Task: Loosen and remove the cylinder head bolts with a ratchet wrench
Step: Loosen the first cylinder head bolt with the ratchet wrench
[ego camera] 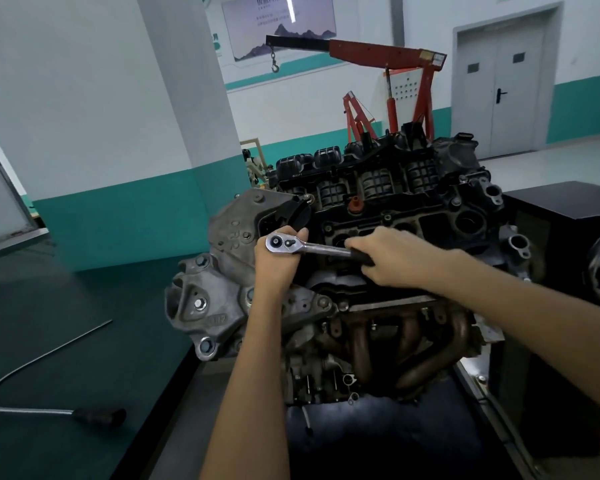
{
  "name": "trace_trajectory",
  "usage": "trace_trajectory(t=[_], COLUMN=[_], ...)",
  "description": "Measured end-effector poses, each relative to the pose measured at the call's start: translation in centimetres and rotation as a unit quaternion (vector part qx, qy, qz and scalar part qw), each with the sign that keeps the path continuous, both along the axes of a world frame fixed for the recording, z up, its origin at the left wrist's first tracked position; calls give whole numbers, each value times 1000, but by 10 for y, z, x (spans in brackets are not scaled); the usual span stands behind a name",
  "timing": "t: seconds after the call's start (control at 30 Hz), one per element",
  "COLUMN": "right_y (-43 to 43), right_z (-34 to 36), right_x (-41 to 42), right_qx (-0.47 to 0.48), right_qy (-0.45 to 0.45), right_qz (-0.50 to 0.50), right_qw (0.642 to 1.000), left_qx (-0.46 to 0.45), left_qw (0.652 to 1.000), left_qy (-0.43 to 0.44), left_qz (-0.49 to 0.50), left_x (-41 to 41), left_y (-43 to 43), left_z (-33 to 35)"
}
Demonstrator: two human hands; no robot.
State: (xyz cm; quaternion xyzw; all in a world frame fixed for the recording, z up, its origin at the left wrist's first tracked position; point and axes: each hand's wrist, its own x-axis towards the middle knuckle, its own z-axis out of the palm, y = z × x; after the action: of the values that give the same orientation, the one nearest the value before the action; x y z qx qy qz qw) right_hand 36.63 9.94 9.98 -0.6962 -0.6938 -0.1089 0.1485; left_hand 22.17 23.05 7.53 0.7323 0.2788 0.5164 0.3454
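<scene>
The ratchet wrench (321,249) lies almost level across the top of the engine (392,188), just left of the middle of the frame. Its shiny round head (282,242) points left and its black grip (361,255) points right. The head sits over the left end of the engine top, and whatever bolt is under it is hidden.

The left hand (278,268) comes up from the bottom of the frame and cups the wrench head from below. Its fingers curl round the far side, so that the fingertips (300,233) show above the head. The right hand (399,261) reaches in from the lower right with its fingers wrapped tightly round the black grip.

Just behind the left hand is a round black cap (298,216), tilted on the engine top. To the left of the hands is the gray metal end cover (219,292) with several bolt heads in it. Below the hands, rusty brown exhaust pipes (409,344) curve down the near side of the engine.

In the lower left of the frame a bent metal rod with a dark handle (97,416) lies on a dark green bench (66,323), well apart from the engine. A black cabinet (561,216) stands at the right edge, just beside the engine.

Behind the engine, in the upper middle, stands a red hoist (388,51) with a hook (274,65) hanging from its arm. A white and teal pillar (184,98) rises in the upper left, and a gray double door (499,84) is in the upper right.
</scene>
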Motion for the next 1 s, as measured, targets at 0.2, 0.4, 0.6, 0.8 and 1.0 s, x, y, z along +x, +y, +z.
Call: trace_trajectory(t=[0.2,0.4,0.6,0.8,1.0], right_y=[0,-3,3,-9,13], right_z=[6,-86,-97,-46,45], right_x=[-3,-90,-116,-33,18], right_qx=[42,70,110,14,1], right_qy=[-34,380,471,238,-96], right_qz=[-20,12,28,58,36], right_qw=[998,922,875,969,995], left_qx=[-1,45,41,34,-5], left_qw=[999,995,995,999,1000], left_qy=[-19,-2,9,28,7], left_qz=[33,84,94,3,7], left_x=[3,8,7,0,0], left_y=[-1,2,2,2,1], left_z=[0,0,0,0,4])
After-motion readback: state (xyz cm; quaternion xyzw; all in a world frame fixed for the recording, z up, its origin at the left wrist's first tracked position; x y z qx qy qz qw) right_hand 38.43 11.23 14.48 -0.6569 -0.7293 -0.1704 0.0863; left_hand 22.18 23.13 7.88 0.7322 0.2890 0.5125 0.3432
